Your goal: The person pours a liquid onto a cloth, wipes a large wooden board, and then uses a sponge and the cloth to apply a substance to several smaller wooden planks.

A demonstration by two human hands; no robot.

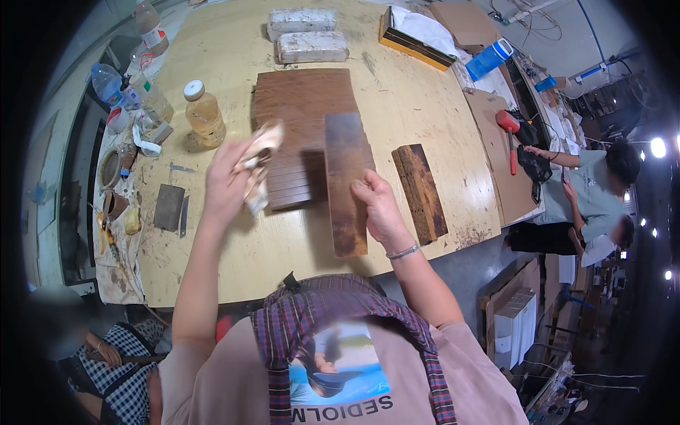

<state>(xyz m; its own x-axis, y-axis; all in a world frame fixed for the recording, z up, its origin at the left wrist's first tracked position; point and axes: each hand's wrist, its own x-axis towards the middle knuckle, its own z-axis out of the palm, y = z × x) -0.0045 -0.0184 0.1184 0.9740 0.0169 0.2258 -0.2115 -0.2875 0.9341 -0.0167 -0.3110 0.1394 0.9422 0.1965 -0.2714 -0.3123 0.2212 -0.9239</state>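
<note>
My right hand grips a flat brown wooden board by its right edge, thumb on its face, raised over the table. In my left hand is a crumpled, brown-stained cloth, held a little left of the board and apart from it. Behind both hands lies a row of similar brown boards, side by side on the table and partly hidden by the raised board. To the right of my right hand is a stack of narrow, dark-stained wooden pieces.
A capped jar of amber liquid stands at left, near several plastic bottles. Two wrapped blocks and a paper-lined box lie at the back of the table. Sandpaper lies left. Other people are at right and lower left.
</note>
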